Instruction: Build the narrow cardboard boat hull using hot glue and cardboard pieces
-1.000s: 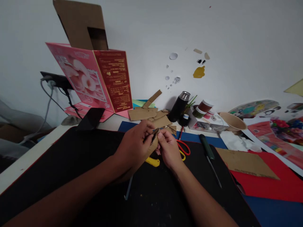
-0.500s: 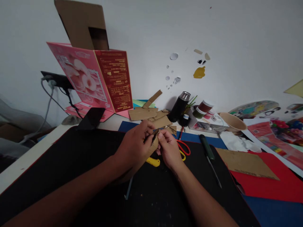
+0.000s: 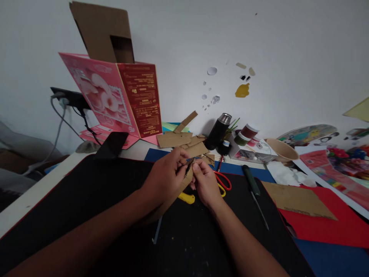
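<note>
Both hands meet over a black desk mat (image 3: 115,192), on a strip of brown cardboard (image 3: 173,197). My left hand (image 3: 164,175) is closed on the strip, and its forearm and wrist cover part of it. Fingers of my right hand (image 3: 205,182) pinch the strip's far end, where the edge looks torn. Under the hands lies a yellow-handled tool (image 3: 186,198), partly hidden. Red-handled scissors (image 3: 225,180) lie just beyond my right hand, with a yellow loop (image 3: 221,189) beside them. A thin bluish strip (image 3: 156,231) rests on the mat below my left wrist.
Cardboard scraps (image 3: 174,139) lie behind the hands, near a black thermos (image 3: 219,130). A pink box (image 3: 106,96) stands at back left by a phone (image 3: 112,145). A green-handled screwdriver-like tool (image 3: 251,181) lies right, near a cardboard sheet (image 3: 296,198) on red paper (image 3: 331,231).
The camera view has shifted very slightly. Both hands keep the same hold on the cardboard strip, with barely any visible movement.
</note>
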{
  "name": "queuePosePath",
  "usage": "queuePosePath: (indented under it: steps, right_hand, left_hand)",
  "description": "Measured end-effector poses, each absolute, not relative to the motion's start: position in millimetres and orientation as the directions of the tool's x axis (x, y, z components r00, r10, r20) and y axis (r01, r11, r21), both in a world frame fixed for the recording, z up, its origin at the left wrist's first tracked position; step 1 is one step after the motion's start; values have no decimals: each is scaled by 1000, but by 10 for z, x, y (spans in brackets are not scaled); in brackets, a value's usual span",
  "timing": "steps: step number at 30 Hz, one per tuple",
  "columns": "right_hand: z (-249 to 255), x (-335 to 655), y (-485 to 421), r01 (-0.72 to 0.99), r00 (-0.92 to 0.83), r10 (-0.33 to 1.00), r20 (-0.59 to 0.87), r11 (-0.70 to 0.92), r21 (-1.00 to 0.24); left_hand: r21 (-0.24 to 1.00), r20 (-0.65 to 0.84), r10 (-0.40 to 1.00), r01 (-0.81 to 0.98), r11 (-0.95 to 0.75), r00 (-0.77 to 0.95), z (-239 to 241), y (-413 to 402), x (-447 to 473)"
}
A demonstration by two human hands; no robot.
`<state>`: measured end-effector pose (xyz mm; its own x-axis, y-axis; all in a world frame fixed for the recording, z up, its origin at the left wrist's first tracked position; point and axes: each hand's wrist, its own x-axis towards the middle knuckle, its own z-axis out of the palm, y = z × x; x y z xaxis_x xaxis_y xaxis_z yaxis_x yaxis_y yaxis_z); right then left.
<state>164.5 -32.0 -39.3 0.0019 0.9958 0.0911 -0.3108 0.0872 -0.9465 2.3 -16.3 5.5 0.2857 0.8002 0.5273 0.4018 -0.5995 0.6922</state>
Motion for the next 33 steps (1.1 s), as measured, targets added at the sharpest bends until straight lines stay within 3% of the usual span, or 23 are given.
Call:
queuePosePath:
  steps: [33]
  right_hand:
    - [-412,1650,-323,-293,8,996,85,84,-953]
  left_hand:
    - [686,514,803,417,-596,301,85,-170,20]
